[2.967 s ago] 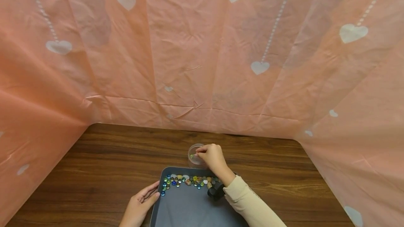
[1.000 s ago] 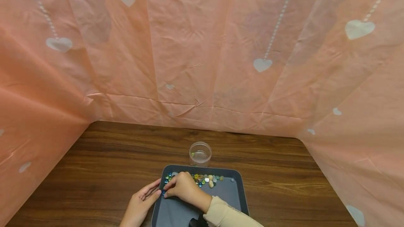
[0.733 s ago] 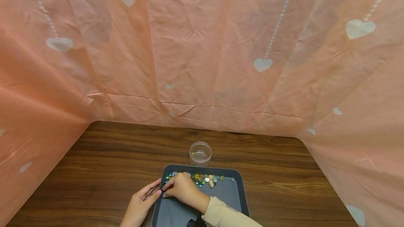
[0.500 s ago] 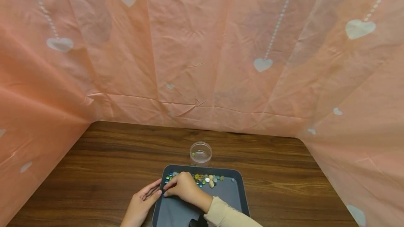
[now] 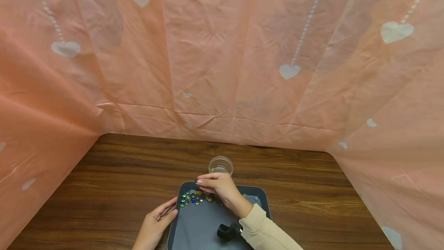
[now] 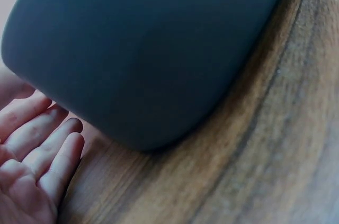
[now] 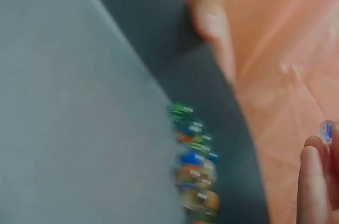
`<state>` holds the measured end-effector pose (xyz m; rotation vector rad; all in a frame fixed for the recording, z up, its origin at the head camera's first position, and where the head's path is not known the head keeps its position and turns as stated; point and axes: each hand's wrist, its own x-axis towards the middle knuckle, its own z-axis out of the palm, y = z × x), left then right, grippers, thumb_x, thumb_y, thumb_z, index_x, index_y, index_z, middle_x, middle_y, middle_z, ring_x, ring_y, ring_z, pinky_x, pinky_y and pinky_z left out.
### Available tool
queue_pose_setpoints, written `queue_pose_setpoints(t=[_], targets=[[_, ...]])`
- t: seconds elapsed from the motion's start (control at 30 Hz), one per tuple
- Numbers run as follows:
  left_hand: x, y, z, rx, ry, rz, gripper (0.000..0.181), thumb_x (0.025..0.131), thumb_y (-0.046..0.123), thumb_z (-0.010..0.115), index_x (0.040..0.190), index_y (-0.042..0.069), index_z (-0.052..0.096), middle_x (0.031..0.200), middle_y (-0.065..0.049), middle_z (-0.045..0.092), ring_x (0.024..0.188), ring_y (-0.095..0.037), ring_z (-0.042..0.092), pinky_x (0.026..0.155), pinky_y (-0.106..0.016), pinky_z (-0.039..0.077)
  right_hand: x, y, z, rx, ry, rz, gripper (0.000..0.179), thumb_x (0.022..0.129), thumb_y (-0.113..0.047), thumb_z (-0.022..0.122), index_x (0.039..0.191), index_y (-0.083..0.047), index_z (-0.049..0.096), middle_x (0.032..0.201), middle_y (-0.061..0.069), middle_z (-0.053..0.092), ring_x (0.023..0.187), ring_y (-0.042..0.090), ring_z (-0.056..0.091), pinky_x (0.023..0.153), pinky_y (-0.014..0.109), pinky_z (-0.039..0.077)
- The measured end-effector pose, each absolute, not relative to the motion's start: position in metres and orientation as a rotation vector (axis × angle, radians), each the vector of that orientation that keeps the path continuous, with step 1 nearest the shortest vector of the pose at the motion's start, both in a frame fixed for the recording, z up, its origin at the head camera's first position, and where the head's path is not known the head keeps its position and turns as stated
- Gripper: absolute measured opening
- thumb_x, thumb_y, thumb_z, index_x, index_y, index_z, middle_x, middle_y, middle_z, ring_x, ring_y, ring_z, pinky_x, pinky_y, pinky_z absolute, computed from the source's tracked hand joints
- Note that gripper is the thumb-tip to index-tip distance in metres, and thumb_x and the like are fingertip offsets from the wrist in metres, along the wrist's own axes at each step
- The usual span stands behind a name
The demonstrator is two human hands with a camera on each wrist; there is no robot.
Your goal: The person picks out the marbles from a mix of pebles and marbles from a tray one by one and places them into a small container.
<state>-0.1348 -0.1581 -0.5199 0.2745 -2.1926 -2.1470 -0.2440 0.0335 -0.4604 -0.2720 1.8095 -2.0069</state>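
Note:
My right hand (image 5: 223, 190) pinches a clear glass marble (image 7: 327, 130) with a blue swirl between thumb and fingertips. In the head view it is over the far edge of a dark grey tray (image 5: 194, 230), just short of a round clear container (image 5: 221, 158). A small green piece (image 5: 212, 170) shows inside the container. My left hand (image 5: 154, 221) holds the tray's left side, thumb at the rim and fingers along the outer wall. Coloured marbles (image 5: 187, 199) lie in the tray's far left corner; the right hand hides part of the row.
Brown wood-grain table (image 5: 121, 188) lies under everything. Pink curtain (image 5: 208, 68) with white hearts encloses its back and sides. A black wrist camera (image 5: 229, 231) on my right wrist hangs over the tray. One pale piece (image 5: 256, 198) sits near the tray's far right corner.
My right hand has left the tray's left wall with a blue marble and moved up and right toward the container. Earlier it was at the container, then returned to the tray. Left hand unchanged.

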Motion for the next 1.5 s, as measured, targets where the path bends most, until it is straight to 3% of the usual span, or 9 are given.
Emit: queue_pose_setpoints(t=[0.17, 0.57, 0.87, 1.1, 1.3, 1.5], targets=[[-0.134, -0.157, -0.519, 0.270, -2.181, -2.155, 0.046, 0.085, 0.018, 0.067, 0.126, 0.000, 0.055, 0.128, -0.015, 0.057, 0.111, -0.010, 0.057, 0.087, -0.017, 0.049, -0.257, 0.050, -0.448, -0.184, 1.670, -2.160, 0.036, 0.083, -0.001, 0.066, 0.113, 0.016, 0.057, 0.091, 0.007, 0.071, 0.086, 0.016, 0.068, 0.085, 0.033, 0.053], [-0.135, -0.157, -0.520, 0.275, -2.156, -2.190, 0.046, 0.085, 0.016, 0.067, 0.126, -0.001, 0.054, 0.128, -0.016, 0.056, 0.104, 0.001, 0.057, 0.084, -0.012, 0.048, -0.270, 0.076, -0.441, -0.059, 1.613, -2.287, 0.037, 0.084, 0.003, 0.063, 0.117, 0.018, 0.053, 0.092, 0.006, 0.068, 0.085, 0.016, 0.068, 0.083, 0.028, 0.054], [-0.135, -0.158, -0.519, 0.276, -2.157, -2.187, 0.047, 0.085, 0.017, 0.067, 0.126, 0.000, 0.054, 0.128, -0.016, 0.057, 0.105, 0.001, 0.057, 0.084, -0.012, 0.048, -0.282, 0.083, -0.437, -0.066, 1.892, -2.186, 0.032, 0.080, -0.002, 0.069, 0.108, 0.012, 0.063, 0.094, 0.011, 0.071, 0.084, 0.015, 0.069, 0.090, 0.042, 0.048], [-0.135, -0.157, -0.520, 0.293, -2.161, -2.192, 0.047, 0.085, 0.018, 0.067, 0.127, 0.000, 0.054, 0.128, -0.015, 0.057, 0.106, -0.001, 0.057, 0.087, -0.016, 0.049, -0.289, 0.082, -0.430, -0.165, 2.283, -1.961, 0.023, 0.075, -0.011, 0.076, 0.093, 0.004, 0.072, 0.086, 0.014, 0.072, 0.078, 0.019, 0.070, 0.077, 0.043, 0.055], [-0.135, -0.157, -0.520, 0.290, -2.173, -2.172, 0.046, 0.085, 0.019, 0.067, 0.126, 0.001, 0.055, 0.128, -0.014, 0.057, 0.110, -0.005, 0.057, 0.088, -0.018, 0.049, -0.294, 0.080, -0.426, -0.378, 2.735, -1.587, 0.011, 0.072, -0.018, 0.079, 0.079, -0.009, 0.077, 0.078, 0.004, 0.073, 0.073, 0.013, 0.068, 0.061, 0.023, 0.053], [-0.134, -0.157, -0.519, 0.271, -2.172, -2.169, 0.047, 0.085, 0.020, 0.066, 0.126, 0.001, 0.055, 0.128, -0.015, 0.057, 0.107, -0.002, 0.057, 0.086, -0.013, 0.048, -0.296, 0.076, -0.424, -0.566, 2.943, -1.271, 0.007, 0.075, -0.016, 0.077, 0.077, -0.010, 0.077, 0.079, 0.004, 0.073, 0.078, 0.016, 0.068, 0.058, 0.022, 0.051]])
